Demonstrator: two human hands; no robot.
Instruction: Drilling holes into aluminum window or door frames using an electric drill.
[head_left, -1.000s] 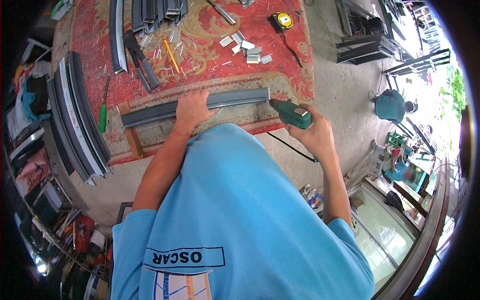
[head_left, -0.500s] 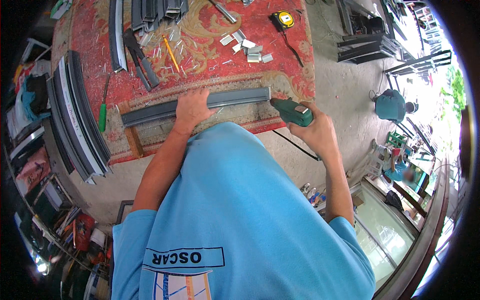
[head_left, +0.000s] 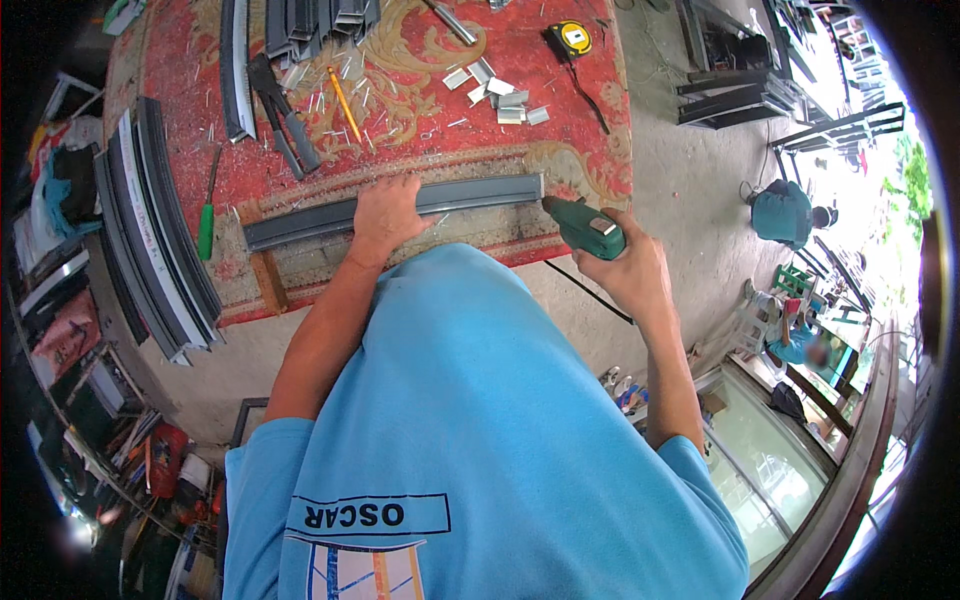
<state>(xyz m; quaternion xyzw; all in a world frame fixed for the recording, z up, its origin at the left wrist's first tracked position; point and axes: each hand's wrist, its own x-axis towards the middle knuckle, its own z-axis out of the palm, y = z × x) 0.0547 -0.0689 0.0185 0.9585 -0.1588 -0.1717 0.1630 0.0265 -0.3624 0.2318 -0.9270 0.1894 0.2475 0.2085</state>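
Note:
A dark grey metal profile (head_left: 480, 193) lies across the near part of a carpet-covered table (head_left: 420, 110). My left hand (head_left: 387, 212) is closed over its middle, thumb on the near side. In my right hand (head_left: 637, 265) is a green power drill (head_left: 590, 230), its tip at the profile's right end. Whether the tip touches the metal I cannot tell. A wooden strip (head_left: 266, 272) runs under the profile's left end. To the left lies a screwdriver (head_left: 206, 228) with a green handle.
Farther back lie pliers-like cutters (head_left: 282, 118), a yellow pencil (head_left: 344, 105), small metal pieces (head_left: 500, 92) and a tape measure (head_left: 570, 40). Long profiles (head_left: 155, 230) are stacked at the left edge. A cable (head_left: 590, 290) hangs below the drill. Another person (head_left: 795, 345) sits far right.
Almost nothing differs. My right hand and the drill have shifted very slightly; my left hand stays on the profile.

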